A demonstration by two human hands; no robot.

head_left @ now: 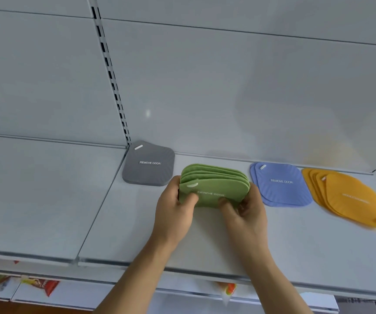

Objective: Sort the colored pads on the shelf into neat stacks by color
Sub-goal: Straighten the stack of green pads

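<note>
Both my hands hold a bundle of several green pads [216, 180] on edge above the white shelf [205, 241]. My left hand [175, 205] grips the bundle's left end, and my right hand [243, 209] grips its right end and lower front. The front green pad reads REMOVE ODOR. A neat grey stack [149, 164] lies to the left at the shelf's back corner. A blue stack [281, 184], slightly offset, lies flat just right of my hands. Further right, several orange pads [350, 200] are fanned out loosely.
A slotted upright [112, 78] runs up the white back panel behind the grey stack. The shelf's metal front edge [114, 262] crosses the lower frame. Packaged goods [46, 285] show on a lower shelf beneath.
</note>
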